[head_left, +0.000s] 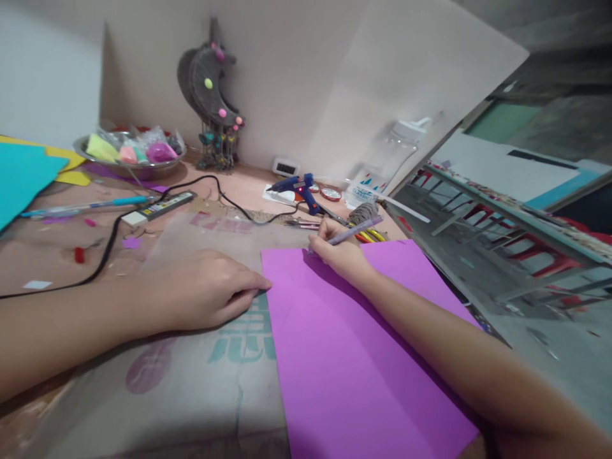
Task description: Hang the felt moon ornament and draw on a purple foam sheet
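Observation:
A purple sheet of foam or card [354, 357] lies on a flat printed cardboard piece [191, 395]. My right hand [342, 252] is closed around a slim greyish-purple pen [356, 231], its tip down by the sheet's far edge. The forearm crosses over the sheet. To the left, my left hand [217, 287] lies palm down on the cardboard, holding nothing. Its index finger stretches out to touch the sheet's left edge; the thumb sits apart below, and the remaining fingers are mostly hidden.
Behind the sheet are a blue glue gun [301, 188], grey yarn [364, 213] and a clear bottle [387, 162]. A metal bowl of coloured packets [131, 162] and a hanging moon ornament [210, 89] stand further left. A black cord [112, 242] runs past a box cutter [160, 207].

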`<state>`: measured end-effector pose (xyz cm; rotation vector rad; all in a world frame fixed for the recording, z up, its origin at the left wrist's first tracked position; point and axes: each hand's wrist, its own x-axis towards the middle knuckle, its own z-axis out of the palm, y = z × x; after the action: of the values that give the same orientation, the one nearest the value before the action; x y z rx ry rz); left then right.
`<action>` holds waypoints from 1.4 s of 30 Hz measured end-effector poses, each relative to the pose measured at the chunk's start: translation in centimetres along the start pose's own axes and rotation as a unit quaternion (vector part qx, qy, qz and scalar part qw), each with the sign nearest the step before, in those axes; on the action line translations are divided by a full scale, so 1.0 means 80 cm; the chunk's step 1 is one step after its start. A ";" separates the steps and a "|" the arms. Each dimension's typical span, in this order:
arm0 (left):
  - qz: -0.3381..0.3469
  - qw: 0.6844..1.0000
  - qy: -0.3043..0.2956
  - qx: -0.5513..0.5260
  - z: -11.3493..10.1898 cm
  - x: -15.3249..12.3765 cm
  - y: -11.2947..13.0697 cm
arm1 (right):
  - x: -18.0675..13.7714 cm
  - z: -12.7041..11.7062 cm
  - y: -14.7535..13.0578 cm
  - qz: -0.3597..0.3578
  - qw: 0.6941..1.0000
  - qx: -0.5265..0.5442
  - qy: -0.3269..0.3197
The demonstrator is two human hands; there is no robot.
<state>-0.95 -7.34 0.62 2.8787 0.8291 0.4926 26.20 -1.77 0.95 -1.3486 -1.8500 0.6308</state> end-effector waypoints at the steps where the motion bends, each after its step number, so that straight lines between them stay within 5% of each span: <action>1: -0.003 1.000 -0.004 -0.002 0.000 0.000 0.000 | 0.000 0.001 -0.001 -0.002 1.000 -0.010 -0.003; 21: 0.006 1.000 -0.006 0.007 0.001 0.000 -0.001 | 0.005 0.007 -0.005 -0.048 0.998 -0.049 -0.009; 42: -0.002 1.000 -0.010 -0.005 0.001 -0.001 -0.003 | -0.010 -0.004 -0.007 -0.039 0.998 0.022 -0.042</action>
<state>-1.07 -7.20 0.45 2.8673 0.8281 0.4667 26.26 -2.75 1.34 -1.2317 -1.9343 0.6932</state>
